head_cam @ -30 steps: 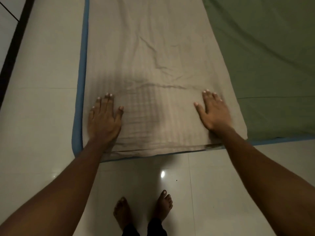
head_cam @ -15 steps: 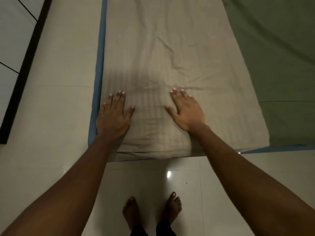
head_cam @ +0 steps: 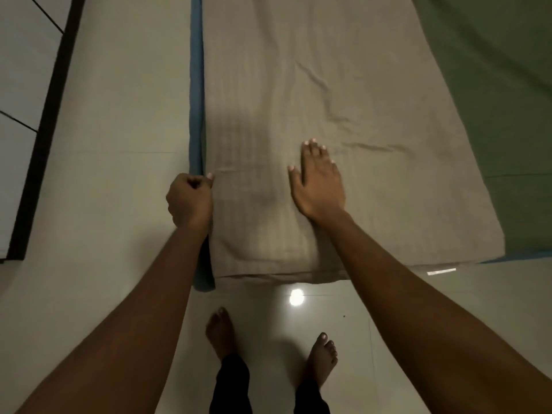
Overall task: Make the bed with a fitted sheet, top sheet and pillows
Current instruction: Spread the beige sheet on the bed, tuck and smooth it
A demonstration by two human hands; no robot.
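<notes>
So the left hand [head_cam: 189, 201] just curled round the folded beige sheet's [head_cam: 358, 85] edge; right hand [head_cam: 319, 186] stays flat, pressing it. Unfolding next, I'd guess.

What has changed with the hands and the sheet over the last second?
The left hand, flat on the beige striped sheet before, slid to its left edge and now curls its fingers round that edge. The right hand slid left from the sheet's right side to its middle, staying flat. That sheet, the green sheet beside it and the blue mattress border lie as before.
</notes>
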